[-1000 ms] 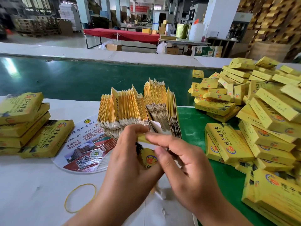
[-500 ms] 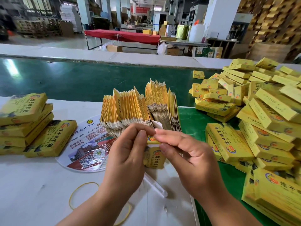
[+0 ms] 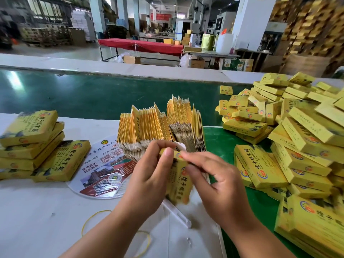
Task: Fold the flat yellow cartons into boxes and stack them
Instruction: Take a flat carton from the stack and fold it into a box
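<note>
One yellow carton [image 3: 179, 180] stands upright between my hands, partly opened into a box shape. My left hand [image 3: 150, 175] grips its left side, thumb at the top edge. My right hand [image 3: 216, 185] pinches its top right corner with fingertips. Behind them a fanned bundle of flat yellow cartons [image 3: 160, 125] stands on edge. A small stack of folded boxes [image 3: 31, 144] lies at the left, and a big loose heap of folded boxes [image 3: 297, 138] fills the right.
A round printed hand fan [image 3: 104, 170] lies on the white table [image 3: 37, 211] under the bundle. Two yellow rubber bands [image 3: 87, 224] lie near my left forearm. A green belt [image 3: 93, 94] runs behind. Green mat [image 3: 217, 144] sits under the heap.
The carton has opened out further and come down between my hands, now showing its long printed face. Both hands shifted slightly toward me.
</note>
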### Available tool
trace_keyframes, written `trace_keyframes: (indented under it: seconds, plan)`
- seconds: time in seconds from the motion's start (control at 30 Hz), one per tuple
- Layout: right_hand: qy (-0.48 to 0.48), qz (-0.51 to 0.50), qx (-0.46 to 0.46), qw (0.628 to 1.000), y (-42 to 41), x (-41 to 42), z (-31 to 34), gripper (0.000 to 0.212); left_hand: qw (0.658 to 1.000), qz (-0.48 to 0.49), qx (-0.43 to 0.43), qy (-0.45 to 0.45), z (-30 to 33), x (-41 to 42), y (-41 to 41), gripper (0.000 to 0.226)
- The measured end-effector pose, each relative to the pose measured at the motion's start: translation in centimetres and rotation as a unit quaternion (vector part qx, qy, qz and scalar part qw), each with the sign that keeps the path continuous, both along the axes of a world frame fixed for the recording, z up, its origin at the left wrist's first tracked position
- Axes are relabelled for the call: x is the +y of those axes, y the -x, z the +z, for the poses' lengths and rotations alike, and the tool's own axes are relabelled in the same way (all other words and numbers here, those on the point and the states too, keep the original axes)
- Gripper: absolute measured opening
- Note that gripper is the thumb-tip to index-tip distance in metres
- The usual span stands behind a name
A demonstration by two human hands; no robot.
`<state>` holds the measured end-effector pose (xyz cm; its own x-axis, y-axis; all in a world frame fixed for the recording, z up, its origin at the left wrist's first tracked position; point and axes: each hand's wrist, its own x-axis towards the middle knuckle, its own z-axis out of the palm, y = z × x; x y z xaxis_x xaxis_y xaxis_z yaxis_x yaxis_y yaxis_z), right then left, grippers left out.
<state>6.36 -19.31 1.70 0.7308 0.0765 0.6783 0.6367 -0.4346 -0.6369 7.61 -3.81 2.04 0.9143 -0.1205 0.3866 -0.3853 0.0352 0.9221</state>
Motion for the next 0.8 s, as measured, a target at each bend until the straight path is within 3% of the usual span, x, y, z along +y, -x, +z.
trace_keyframes:
  seconds: [0.1,0.27,0.37,0.5,0.57,0.67,0.8]
  plan:
    - [-0.106,-0.02,0.037,0.993,0.1,-0.9,0.3,0.019,0.995,-0.075,0.05,-0.046,-0.1,1.3,-0.1,0.019]
    - [-0.249,0.002,0.104,0.963,-0.9,-1.7,0.2,0.016,0.983,-0.099,0.09,-0.126,0.5,2.7,-0.4,0.023]
    - [-0.254,0.032,0.147,0.956,-0.8,-1.6,0.1,0.027,0.992,-0.028,0.082,-0.097,1.0,3.4,0.2,0.019]
    - [-0.193,0.061,0.189,0.961,-0.4,-1.4,0.5,0.017,0.987,0.154,0.051,-0.011,0.5,7.5,1.2,0.021]
    - [-0.157,0.082,0.207,0.962,0.0,-0.9,0.6,0.019,0.965,0.258,0.029,-0.044,0.1,11.4,1.1,0.005]
    - [-0.112,0.112,0.223,0.962,0.8,0.2,0.9,0.024,0.903,0.4,0.024,-0.152,-0.2,17.6,0.6,0.008]
    - [-0.078,0.127,0.226,0.963,1.4,0.9,1.1,0.027,0.827,0.47,0.017,-0.306,-0.9,20.6,-0.4,0.012]
